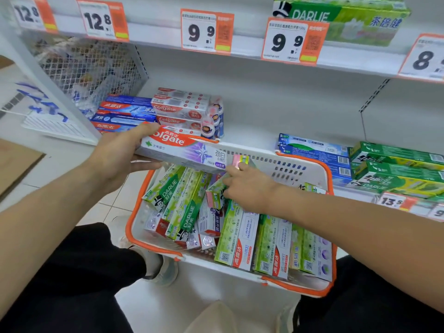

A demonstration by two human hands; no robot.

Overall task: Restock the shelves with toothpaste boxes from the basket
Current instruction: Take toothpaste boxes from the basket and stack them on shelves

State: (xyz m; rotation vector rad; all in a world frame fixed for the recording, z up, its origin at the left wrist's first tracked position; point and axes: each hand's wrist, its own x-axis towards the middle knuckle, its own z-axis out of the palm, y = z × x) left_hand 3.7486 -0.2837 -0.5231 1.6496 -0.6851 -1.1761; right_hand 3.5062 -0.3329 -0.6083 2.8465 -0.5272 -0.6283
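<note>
Left hand (115,157) grips Colgate box (189,151) above basket (288,164).

I see the lower shelf (252,140) carrying stacked Colgate boxes (177,109) at left, blue boxes (312,147) and green Darlie boxes (396,167) at right.

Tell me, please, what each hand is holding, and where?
Left hand grips the Colgate box by its left end. Right hand reaches into the basket; its grasp cannot be told.

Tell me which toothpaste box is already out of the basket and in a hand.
The white-and-purple Colgate box, gripped at its end by the left hand above the basket. The other loose boxes lie inside it.
</note>
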